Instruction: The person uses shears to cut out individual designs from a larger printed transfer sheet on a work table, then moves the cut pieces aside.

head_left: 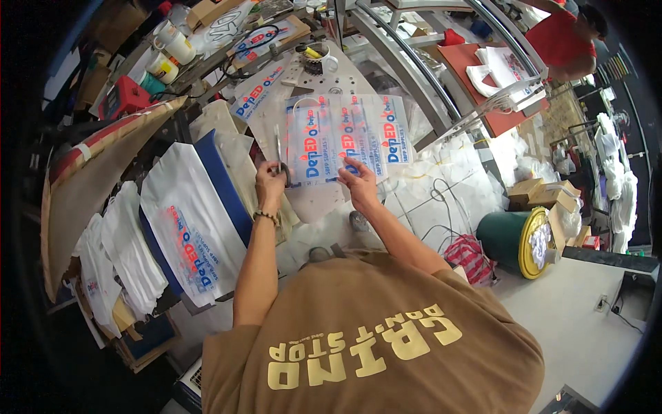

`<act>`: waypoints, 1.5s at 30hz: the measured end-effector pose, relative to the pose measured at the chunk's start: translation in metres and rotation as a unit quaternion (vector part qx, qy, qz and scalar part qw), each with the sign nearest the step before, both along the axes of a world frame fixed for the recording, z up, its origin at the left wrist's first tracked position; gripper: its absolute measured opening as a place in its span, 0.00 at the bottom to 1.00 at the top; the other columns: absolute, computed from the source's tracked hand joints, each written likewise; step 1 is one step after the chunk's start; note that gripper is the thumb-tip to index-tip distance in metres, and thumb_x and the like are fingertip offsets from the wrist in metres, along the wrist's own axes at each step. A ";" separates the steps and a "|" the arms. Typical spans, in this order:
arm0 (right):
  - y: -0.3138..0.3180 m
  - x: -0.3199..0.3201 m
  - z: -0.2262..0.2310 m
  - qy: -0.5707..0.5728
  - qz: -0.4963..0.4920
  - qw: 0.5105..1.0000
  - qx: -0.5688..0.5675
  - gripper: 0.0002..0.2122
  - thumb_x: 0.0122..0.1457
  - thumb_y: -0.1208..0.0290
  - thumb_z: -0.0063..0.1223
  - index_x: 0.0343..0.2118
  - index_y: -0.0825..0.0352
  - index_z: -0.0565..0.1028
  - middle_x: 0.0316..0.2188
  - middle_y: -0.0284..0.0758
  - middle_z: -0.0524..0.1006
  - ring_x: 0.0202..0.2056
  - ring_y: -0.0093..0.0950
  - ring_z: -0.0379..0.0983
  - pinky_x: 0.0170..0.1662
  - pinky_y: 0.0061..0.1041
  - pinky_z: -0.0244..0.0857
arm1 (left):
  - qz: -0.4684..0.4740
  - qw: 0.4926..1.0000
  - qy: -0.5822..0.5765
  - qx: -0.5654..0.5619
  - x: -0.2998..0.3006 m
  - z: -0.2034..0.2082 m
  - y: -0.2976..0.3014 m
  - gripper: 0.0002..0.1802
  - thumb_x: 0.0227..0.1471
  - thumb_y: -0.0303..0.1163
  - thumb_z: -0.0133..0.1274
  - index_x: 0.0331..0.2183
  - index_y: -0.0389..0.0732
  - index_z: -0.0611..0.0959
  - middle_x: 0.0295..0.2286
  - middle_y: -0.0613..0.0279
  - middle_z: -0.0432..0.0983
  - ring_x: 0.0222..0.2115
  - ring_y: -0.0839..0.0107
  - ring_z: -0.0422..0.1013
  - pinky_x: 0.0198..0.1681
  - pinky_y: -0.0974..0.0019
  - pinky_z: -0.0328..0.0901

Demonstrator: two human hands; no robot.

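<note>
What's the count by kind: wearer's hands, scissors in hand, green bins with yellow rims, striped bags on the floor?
Hands: 2 (left hand, right hand)
Scissors: 1, in the left hand
Green bin: 1
Striped bag: 1
Total: 5

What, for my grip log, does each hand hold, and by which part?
The left hand holds scissors by the dark handles; the right hand seems to pinch the sheet near its lower edge.

I'm in a crowded workshop, a printing one by its look: printed sheets (331, 146), tubs (174, 45), metal frame (414, 67), cardboard boxes (527, 193).
</note>
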State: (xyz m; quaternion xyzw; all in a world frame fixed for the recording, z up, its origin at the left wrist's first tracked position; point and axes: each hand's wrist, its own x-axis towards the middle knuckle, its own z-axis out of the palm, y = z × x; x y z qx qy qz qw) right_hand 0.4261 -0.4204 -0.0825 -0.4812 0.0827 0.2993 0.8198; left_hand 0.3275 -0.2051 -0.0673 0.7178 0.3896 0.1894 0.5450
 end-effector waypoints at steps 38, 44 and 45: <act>-0.012 -0.018 0.003 -0.118 -0.015 0.987 -0.111 0.25 0.50 0.81 0.62 0.53 0.73 0.70 0.32 0.38 0.79 0.32 0.22 0.75 0.37 0.20 0.69 | -0.222 0.960 0.163 -0.051 -0.023 0.036 -0.135 0.19 0.51 0.33 0.61 0.44 0.35 0.82 0.26 0.61 0.83 0.27 0.80 0.76 0.29 0.73 0.68; -0.009 -0.021 0.010 -0.133 -0.023 0.984 -0.115 0.24 0.51 0.79 0.62 0.53 0.72 0.71 0.27 0.37 0.80 0.28 0.19 0.74 0.32 0.18 0.67 | -0.226 0.963 0.140 -0.039 -0.016 0.012 -0.129 0.14 0.54 0.34 0.58 0.40 0.36 0.84 0.26 0.64 0.82 0.27 0.81 0.76 0.29 0.73 0.67; -0.012 -0.018 0.007 -0.133 -0.029 0.984 -0.117 0.24 0.51 0.79 0.62 0.53 0.72 0.71 0.27 0.37 0.80 0.28 0.19 0.74 0.32 0.18 0.67 | -0.228 0.961 0.151 -0.041 -0.011 0.021 -0.132 0.13 0.54 0.34 0.58 0.39 0.36 0.84 0.27 0.63 0.82 0.28 0.81 0.76 0.29 0.74 0.67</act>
